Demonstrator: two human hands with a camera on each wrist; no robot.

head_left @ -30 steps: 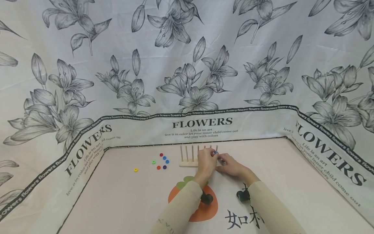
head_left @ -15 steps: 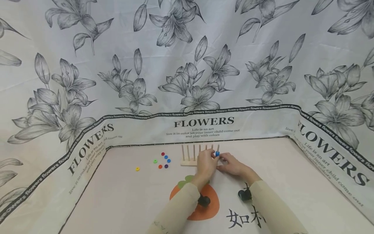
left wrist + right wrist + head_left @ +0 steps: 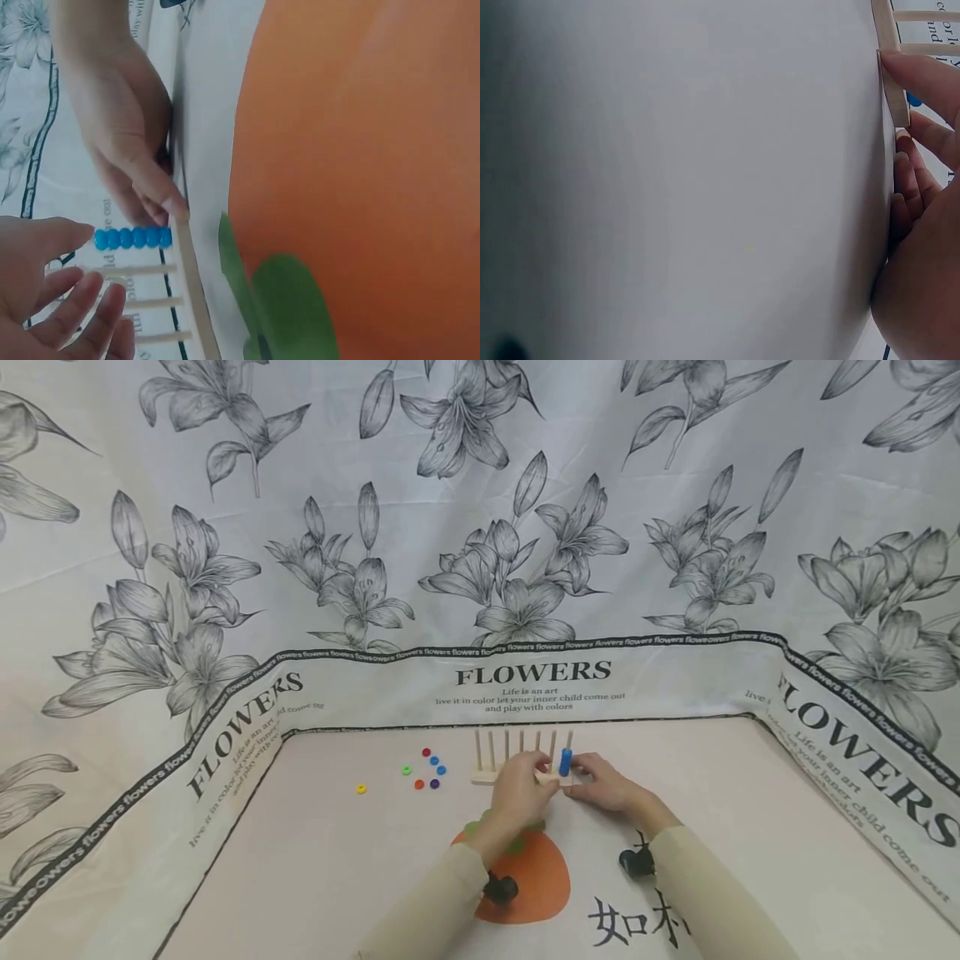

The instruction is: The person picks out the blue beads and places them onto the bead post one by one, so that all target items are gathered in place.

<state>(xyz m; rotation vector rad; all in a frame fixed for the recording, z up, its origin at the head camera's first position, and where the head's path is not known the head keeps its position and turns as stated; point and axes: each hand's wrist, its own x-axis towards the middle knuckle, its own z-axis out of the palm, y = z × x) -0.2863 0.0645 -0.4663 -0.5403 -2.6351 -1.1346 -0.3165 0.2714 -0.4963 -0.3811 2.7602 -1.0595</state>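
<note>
A wooden peg rack (image 3: 483,777) with a row of upright pegs stands at the back of the table. Its rightmost peg carries a stack of blue beads (image 3: 133,238). My left hand (image 3: 519,789) is in front of the rack, just left of that stack. In the left wrist view its fingers are spread and hold nothing, one fingertip at the top bead; contact is unclear. My right hand (image 3: 606,783) holds the right end of the rack's base (image 3: 891,82) between thumb and fingers.
Left of the rack lie several loose beads: red (image 3: 426,752), green (image 3: 407,770), blue (image 3: 441,770), orange (image 3: 419,784), purple (image 3: 434,783) and, farther left, yellow (image 3: 362,789). A flower-printed curtain (image 3: 540,685) borders the table's back and sides.
My left hand has let go of a blue bead near the peg's top and shifted slightly left and down. The blue stack now shows fully. My right hand stays at the rack's end.
</note>
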